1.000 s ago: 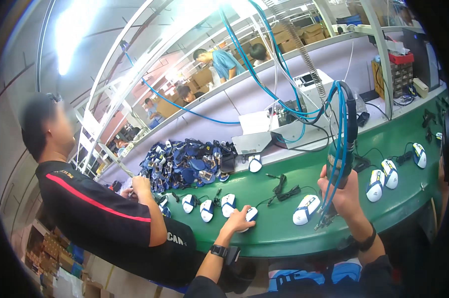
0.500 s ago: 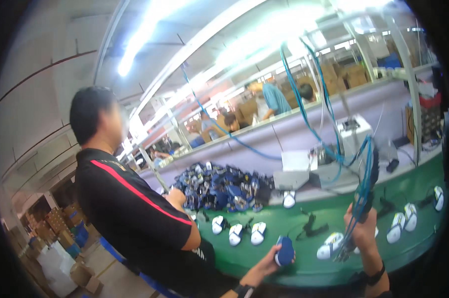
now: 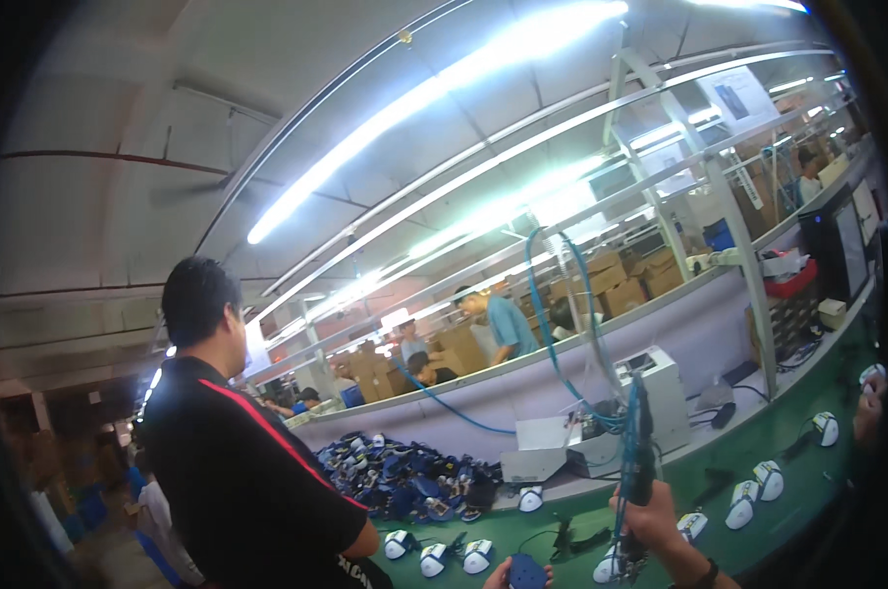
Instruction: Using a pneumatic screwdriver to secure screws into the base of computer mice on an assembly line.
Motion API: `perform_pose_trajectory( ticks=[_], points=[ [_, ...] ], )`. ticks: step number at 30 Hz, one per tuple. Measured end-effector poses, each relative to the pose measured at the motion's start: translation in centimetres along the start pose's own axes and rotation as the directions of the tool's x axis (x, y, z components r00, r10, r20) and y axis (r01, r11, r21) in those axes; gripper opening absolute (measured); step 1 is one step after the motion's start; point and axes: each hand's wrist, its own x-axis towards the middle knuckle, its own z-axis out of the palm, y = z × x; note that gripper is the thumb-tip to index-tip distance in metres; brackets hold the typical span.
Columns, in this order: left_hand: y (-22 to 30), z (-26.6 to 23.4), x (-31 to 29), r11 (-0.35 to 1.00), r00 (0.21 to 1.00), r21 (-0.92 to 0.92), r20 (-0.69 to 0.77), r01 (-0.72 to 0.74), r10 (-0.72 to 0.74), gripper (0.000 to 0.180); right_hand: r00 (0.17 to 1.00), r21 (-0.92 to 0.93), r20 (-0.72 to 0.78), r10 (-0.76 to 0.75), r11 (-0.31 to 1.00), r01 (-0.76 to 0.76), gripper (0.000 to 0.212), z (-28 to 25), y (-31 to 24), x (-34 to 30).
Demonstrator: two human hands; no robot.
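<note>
At the bottom edge, my left hand (image 3: 500, 577) closes its fingers round a dark blue rounded casing (image 3: 527, 572) with small holes in its face; the lower part of the hand is out of the picture. My right hand (image 3: 652, 516) is wrapped around a dark, upright power screwdriver (image 3: 640, 456) with a blue air hose along it. The tool's lower end is just above a white-and-blue device (image 3: 606, 566) on the green belt (image 3: 758, 545), and I cannot tell whether they touch. A black strap with a bracket (image 3: 576, 540) lies between my hands.
Several white-and-blue devices (image 3: 741, 505) lie along the belt. A heap of dark blue parts (image 3: 404, 476) is at its far left, near a person (image 3: 257, 481) in a black shirt. Behind the belt stands a white box-shaped machine (image 3: 655, 393). Another hand (image 3: 868, 412) reaches in at the far right.
The view has tilted upward and turned right, so the belt and both my hands appear lower. Both hands keep their hold. Another person's hand has come into view at far right.
</note>
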Motion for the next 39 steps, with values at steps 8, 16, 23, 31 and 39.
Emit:
perform_pose_trajectory(
  ticks=[8,16,23,31,39],
  points=[
    [-1.7,-1.0,2.2,0.989,0.983,-0.112,0.167,0.101,-0.081,0.04,0.996,-0.107,0.093,0.014,0.994,-0.004,0.006,-0.1,1.2,0.9],
    [-2.4,1.1,6.0,0.983,0.999,-0.178,0.028,0.049,-0.045,0.046,0.98,-0.082,0.149,0.134,0.989,-0.123,0.016,2.9,2.3,5.6],
    [-2.9,0.8,6.6,0.984,0.999,-0.179,0.034,-0.01,0.016,0.049,0.996,0.125,0.061,0.069,0.989,-0.076,0.02,5.5,3.8,9.5],
    [-3.0,1.1,5.9,0.996,0.997,-0.051,-0.01,0.073,-0.074,0.057,0.993,0.258,0.093,-0.071,0.965,0.045,0.043,4.9,6.9,10.0],
    [-3.9,0.3,6.7,0.981,0.986,-0.105,0.005,0.165,-0.165,0.059,0.971,0.113,0.153,-0.181,0.98,0.164,0.064,4.4,7.4,10.9]
  ],
)
